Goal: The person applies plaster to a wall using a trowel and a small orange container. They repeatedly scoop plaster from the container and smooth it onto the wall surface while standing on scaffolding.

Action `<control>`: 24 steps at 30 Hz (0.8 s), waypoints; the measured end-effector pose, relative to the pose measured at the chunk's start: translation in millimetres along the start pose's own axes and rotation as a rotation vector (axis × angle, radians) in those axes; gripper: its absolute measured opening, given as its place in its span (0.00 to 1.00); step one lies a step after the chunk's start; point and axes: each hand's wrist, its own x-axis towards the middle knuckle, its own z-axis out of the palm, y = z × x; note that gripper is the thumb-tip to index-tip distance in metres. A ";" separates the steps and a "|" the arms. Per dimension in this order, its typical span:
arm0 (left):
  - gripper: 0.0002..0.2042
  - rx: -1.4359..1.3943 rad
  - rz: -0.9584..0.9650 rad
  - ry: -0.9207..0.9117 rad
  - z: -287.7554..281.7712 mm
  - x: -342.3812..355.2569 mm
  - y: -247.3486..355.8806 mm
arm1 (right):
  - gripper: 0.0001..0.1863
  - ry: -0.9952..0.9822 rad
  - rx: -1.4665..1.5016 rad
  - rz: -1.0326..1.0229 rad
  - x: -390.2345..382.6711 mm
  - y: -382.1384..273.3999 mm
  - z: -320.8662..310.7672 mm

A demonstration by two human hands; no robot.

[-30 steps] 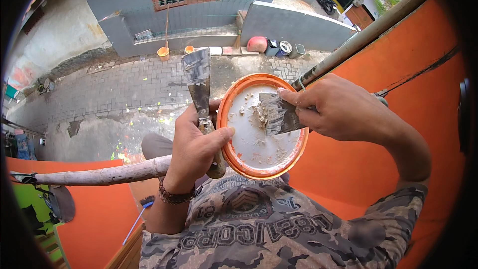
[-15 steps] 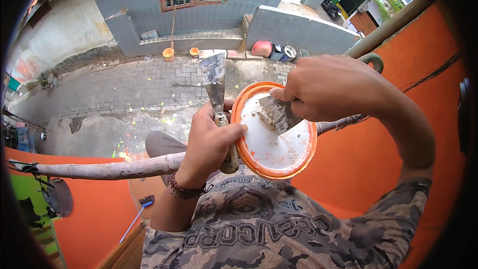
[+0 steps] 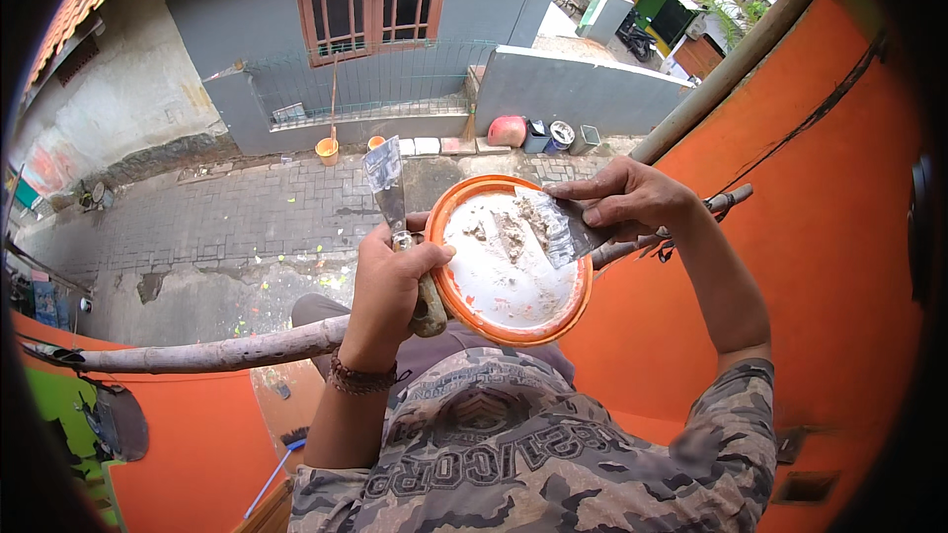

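Left hand (image 3: 383, 278) is clamping lid (image 3: 523, 302) and putty knife (image 3: 389, 195), right hand (image 3: 640, 201) gripping scraper (image 3: 567, 237) at lid's right; tilting is risking paste (image 3: 509, 239) spillage

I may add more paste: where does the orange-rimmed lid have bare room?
The lid is barest low down, between the paste clumps and the lower rim, though not spotless. Its upper half is crowded: paste, plus the scraper in the right hand.

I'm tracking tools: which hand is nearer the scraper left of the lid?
Left: the left hand grips the scraper; the right hand is across the lid.
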 end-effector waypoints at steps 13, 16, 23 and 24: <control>0.17 0.038 0.059 -0.017 -4.6 -5.6 2.8 | 0.36 -0.290 0.570 -0.677 -32.1 34.8 10.6; 0.17 0.048 0.070 -0.030 -1.7 -6.9 0.1 | 0.36 -0.228 0.630 -0.740 -36.1 38.6 16.8; 0.18 0.040 0.108 -0.080 -17.6 8.8 -16.9 | 0.32 0.110 0.517 -0.924 -89.4 -37.2 30.2; 0.18 0.064 0.083 -0.073 -27.9 13.6 -21.2 | 0.30 0.158 0.459 -0.958 -100.5 -50.8 30.2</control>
